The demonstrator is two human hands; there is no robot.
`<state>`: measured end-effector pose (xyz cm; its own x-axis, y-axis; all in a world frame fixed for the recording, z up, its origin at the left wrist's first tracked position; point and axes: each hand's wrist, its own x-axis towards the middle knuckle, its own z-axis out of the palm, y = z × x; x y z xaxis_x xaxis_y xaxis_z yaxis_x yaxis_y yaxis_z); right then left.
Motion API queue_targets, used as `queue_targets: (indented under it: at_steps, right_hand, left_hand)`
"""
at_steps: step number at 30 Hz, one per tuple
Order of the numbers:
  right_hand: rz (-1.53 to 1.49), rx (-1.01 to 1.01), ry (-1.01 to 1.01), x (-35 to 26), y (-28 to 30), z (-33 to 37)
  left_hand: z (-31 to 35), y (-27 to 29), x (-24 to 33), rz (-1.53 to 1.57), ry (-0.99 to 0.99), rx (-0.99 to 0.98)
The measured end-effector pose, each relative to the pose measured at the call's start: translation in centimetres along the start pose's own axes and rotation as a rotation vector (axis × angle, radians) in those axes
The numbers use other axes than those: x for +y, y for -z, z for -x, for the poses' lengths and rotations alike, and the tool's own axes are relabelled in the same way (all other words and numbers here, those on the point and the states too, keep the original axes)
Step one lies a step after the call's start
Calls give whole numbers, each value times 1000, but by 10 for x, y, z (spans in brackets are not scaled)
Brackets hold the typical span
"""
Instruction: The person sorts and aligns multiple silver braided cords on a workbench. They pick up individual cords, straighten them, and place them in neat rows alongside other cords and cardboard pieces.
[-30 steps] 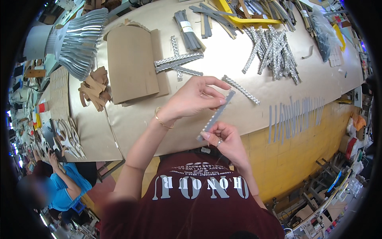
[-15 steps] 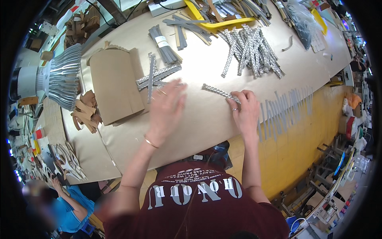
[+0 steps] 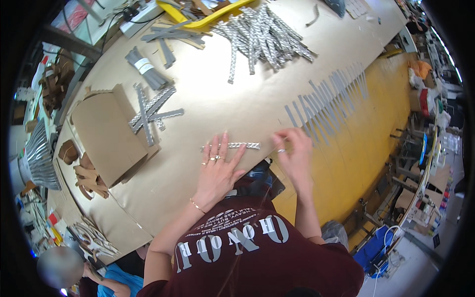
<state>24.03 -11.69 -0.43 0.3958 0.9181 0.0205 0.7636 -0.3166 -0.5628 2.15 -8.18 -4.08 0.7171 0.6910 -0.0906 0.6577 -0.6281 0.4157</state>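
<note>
A silver braided strip [image 3: 250,145] lies crosswise on the table near its front edge. My left hand [image 3: 217,166] rests over it, fingers spread and pressing down on the braid, hiding part of its left half. Just past the strip's right end, my right hand [image 3: 294,148] hovers at the table edge with fingers curled together; whatever they may pinch cannot be made out. Several braided strips with grey backing [image 3: 153,106] lie crossed on the left. At the back is a large heap of silver braided strips [image 3: 262,39].
Thin grey strips [image 3: 329,101] line the table's right edge. A brown paper box-like piece [image 3: 106,133] stands at left, beside brown scraps [image 3: 89,175]. A banded grey bundle [image 3: 146,68] and a yellow tray [image 3: 208,19] lie farther back. A co-worker [image 3: 114,282] sits at lower left.
The braided strip has moved from my right hand's grasp to under my spread left hand, nearer the front edge. My right hand has let go of it and drawn nearer me. The view has shifted.
</note>
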Motion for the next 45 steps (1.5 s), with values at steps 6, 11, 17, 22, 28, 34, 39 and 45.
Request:
queue_targets:
  at_steps: [6, 11, 17, 22, 28, 34, 39, 45]
  right_hand:
    - [129, 141, -394, 44, 40, -13]
    - [220, 86, -527, 48, 37, -20]
    - [206, 174, -369, 28, 38, -26]
    - [195, 79, -152, 12, 46, -19]
    - [-375, 26, -259, 4, 57, -22]
    - [-746, -363, -38, -28, 60, -9]
    - [-737, -532, -17, -43, 47, -6]
    - [-246, -612, 158, -50, 50, -8]
  left_hand:
    - [-2, 2, -2, 16, 1, -47]
    - [-4, 7, -1, 38, 6, -47]
    - [-2, 5, -2, 109, 6, -18]
    - [1, 8, -7, 279, 11, 212]
    - [3, 27, -1, 755, 164, 379]
    - [-5, 56, 8, 1388, 249, 184]
    - [-5, 64, -1, 1646, 356, 372]
    - [7, 53, -12, 1663, 525, 353]
